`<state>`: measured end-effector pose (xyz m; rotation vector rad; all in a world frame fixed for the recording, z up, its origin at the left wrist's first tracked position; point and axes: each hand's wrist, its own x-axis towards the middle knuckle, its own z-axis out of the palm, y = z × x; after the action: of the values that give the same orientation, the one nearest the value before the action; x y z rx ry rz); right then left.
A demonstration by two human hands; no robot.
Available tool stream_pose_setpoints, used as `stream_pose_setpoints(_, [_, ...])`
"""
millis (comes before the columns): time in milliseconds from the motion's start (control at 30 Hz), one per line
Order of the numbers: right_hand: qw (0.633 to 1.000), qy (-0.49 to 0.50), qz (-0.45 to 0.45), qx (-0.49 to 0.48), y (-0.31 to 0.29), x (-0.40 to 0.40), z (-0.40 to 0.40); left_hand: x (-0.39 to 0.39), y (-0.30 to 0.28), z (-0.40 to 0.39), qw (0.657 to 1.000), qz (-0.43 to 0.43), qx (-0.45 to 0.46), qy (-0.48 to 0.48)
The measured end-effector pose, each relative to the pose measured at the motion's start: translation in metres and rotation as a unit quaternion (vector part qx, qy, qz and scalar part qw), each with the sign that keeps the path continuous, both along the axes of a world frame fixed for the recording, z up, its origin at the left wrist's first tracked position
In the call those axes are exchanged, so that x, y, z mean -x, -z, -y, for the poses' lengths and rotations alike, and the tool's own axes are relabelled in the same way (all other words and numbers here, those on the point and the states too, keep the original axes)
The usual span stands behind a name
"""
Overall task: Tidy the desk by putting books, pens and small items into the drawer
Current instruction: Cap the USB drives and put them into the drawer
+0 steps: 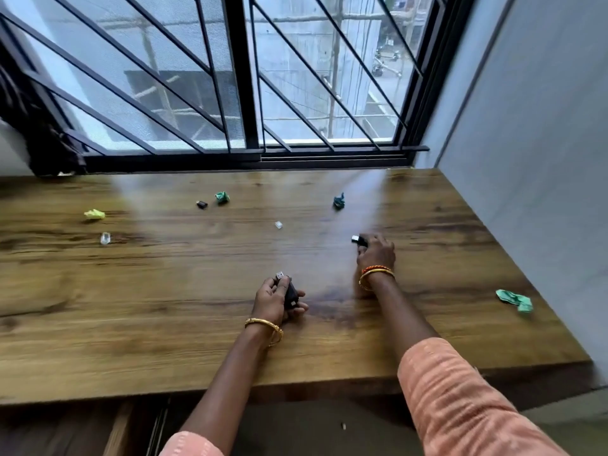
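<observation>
Far to my left on the wooden desk (164,324) lies a crumpled yellow paper (94,214), with a small clear plastic piece (105,238) just nearer me. Farther back sit a little black USB adapter (201,204) and a crumpled green paper (222,197) beside it, then another clear plastic cap (278,225) and a dark teal paper wad (339,201). Near the middle, my left hand (276,302) curls round a black USB stick (289,292), its metal plug poking out the top. My right hand (376,253) reaches farther out, fingertips pinching a second black USB drive (358,239) against the desk. Off right lies a torn green paper scrap (515,300).
</observation>
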<state>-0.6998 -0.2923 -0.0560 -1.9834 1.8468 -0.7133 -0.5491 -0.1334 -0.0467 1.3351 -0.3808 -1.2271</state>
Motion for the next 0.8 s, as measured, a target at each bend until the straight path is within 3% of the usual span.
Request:
stream_pose_setpoints(133, [1.000,0.014,0.024,0.006,-0.004,-0.018,-0.008,-0.007,-0.002,-0.006,0.999,-0.030,0.023,-0.007])
stream_pose_setpoints(267, [0.992,-0.066,0.102,0.018,-0.010,-0.055,-0.042,-0.020,-0.005,-0.012,0.998,-0.037,0.055,-0.020])
stream_pose_setpoints(433, [0.980,-0.133,0.150,0.009,0.000,-0.105,-0.080,-0.055,-0.011,-0.023,0.995,0.082,0.042,-0.031])
stream_pose_setpoints(567, [0.980,-0.126,0.154,-0.005,0.006,-0.123,-0.084,-0.095,-0.009,-0.038,0.986,0.154,0.016,-0.060])
stream_pose_setpoints(800, [0.986,-0.076,0.142,-0.049,-0.001,-0.138,-0.068,-0.131,-0.004,-0.050,0.992,0.117,0.009,-0.050])
